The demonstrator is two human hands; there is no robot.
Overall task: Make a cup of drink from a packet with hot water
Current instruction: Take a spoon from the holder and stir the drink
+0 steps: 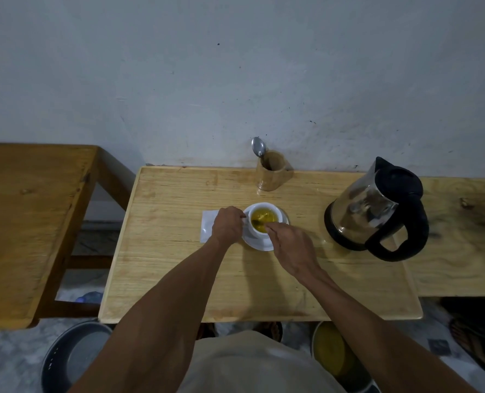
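A white cup (264, 232) full of yellow drink stands on a white saucer (256, 244) in the middle of the wooden table (178, 265). My left hand (227, 225) grips the cup's left side at the handle. My right hand (292, 248) holds a spoon (259, 221) whose bowl is dipped in the drink. A white packet (207, 226) lies flat on the table left of the cup, partly under my left hand.
A steel kettle (377, 211) with a black handle stands at the right. A wooden holder (272, 174) with a spoon (258, 147) in it stands at the back against the wall. A second wooden table (23, 222) is at the left. Basins sit on the floor below.
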